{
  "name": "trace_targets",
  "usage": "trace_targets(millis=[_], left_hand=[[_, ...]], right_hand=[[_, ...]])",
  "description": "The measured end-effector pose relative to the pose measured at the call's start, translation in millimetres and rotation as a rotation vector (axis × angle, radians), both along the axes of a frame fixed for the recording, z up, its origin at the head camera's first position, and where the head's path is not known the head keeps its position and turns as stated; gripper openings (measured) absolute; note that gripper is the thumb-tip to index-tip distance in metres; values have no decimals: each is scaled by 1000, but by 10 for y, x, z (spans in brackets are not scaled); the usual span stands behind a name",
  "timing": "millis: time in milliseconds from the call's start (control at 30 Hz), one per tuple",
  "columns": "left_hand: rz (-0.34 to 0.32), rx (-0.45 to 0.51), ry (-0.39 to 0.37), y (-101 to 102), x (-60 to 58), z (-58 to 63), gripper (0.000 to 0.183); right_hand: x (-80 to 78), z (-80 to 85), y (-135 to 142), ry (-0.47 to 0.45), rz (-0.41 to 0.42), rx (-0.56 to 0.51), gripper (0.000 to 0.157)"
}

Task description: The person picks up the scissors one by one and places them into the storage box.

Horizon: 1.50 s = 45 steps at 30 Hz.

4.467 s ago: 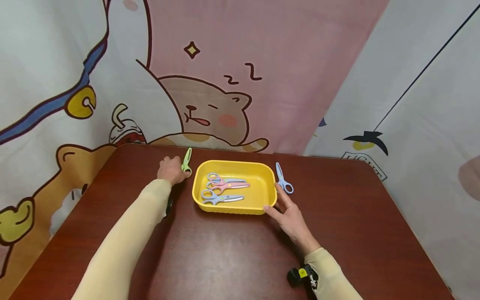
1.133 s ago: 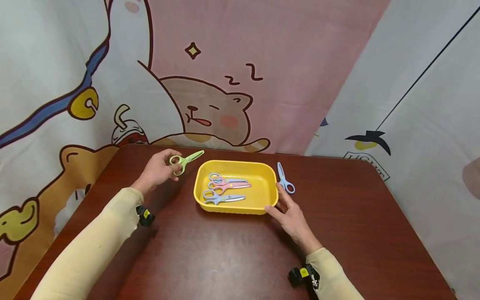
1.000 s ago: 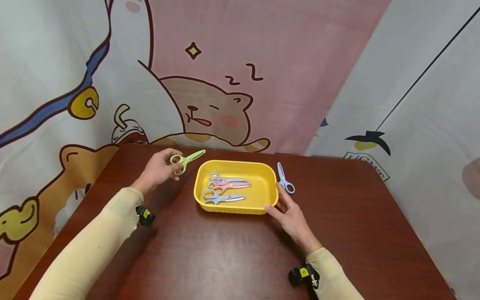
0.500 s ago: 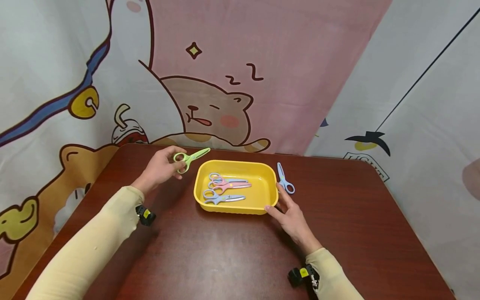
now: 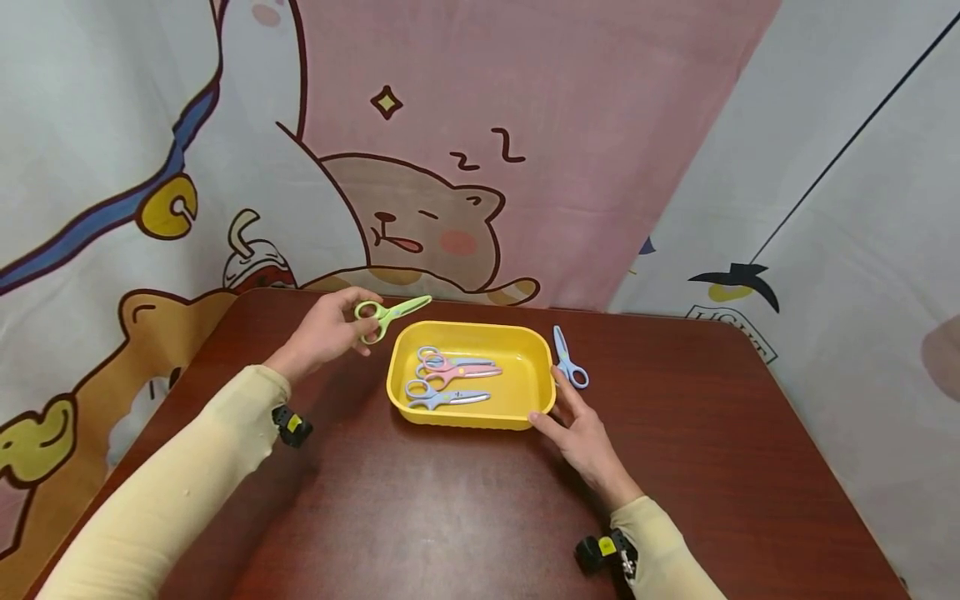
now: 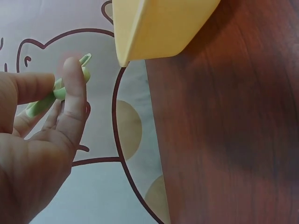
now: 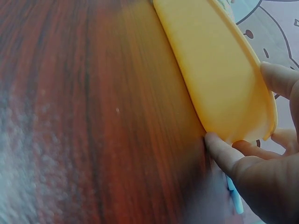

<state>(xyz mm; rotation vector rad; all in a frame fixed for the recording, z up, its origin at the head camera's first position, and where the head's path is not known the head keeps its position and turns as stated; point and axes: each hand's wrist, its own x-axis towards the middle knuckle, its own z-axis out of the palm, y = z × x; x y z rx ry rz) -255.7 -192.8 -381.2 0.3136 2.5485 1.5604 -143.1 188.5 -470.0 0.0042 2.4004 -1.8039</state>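
In the head view my left hand [image 5: 327, 327] pinches green scissors [image 5: 388, 317] by the handle loops, their blades pointing up and right beside the tray's back left corner. The left wrist view shows thumb and finger pressed on the green handle [image 6: 43, 103]. My right hand [image 5: 588, 442] holds the front right corner of a yellow tray [image 5: 517, 423], thumb at the rim and fingers along the end wall. Inside the tray lie pink scissors [image 5: 457, 372] over a bluish pair, with lilac-blue scissors [image 5: 450, 397] nearer the front.
Blue scissors [image 5: 570, 362] lie on the dark red-brown table [image 5: 450, 508] just right of the tray, close to my right fingers. A printed cartoon curtain [image 5: 600, 150] hangs behind the table's back edge. Both wrists carry small black cameras [image 5: 292, 427].
My left hand has taken the green scissors up off the table and turned their blades rightward. Over the last second it drifts slightly right and up. Tray and right hand stay put.
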Motion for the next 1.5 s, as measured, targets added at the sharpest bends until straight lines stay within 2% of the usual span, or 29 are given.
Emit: trace_targets(millis=[300,633,1133,1500], left_hand=[[-25,-17,-30,54,14,106,33],[-47,-25,-33,127,11,152,35],[-116,-63,-21,256,40,271,32],[-140,-87,-52,366,25,373,32]], right_hand=[[-3,-3,2,-1,2,1,87],[-12,3,-5,-7,-5,-2,87],[-7,0,-4,0,-5,18,87],[-8,-19,2,6,1,-2,87]])
